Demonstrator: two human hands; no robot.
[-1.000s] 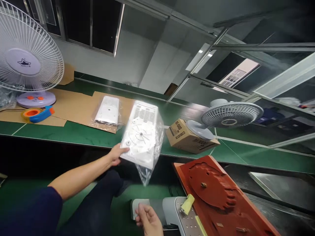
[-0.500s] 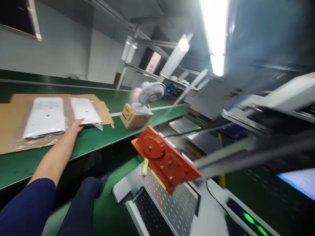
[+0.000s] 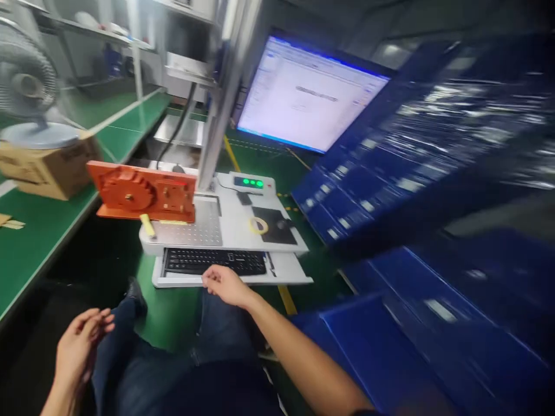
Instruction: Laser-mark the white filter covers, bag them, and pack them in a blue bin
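View swings off the green counter since a second ago; the bagged white part then in the left hand is now out of frame. Left hand hangs above the knee, grip open and empty. Orange fixture stands untouched on the perforated plate. Keyboard lies in its tray just below. Right hand is at the tray's front edge, grip loosely open, holding nothing; we cannot tell if it touches. We judge that work has passed from parts to this station. Monitor text is unreadable. Blue crates are blurred and their contents indistinguishable.
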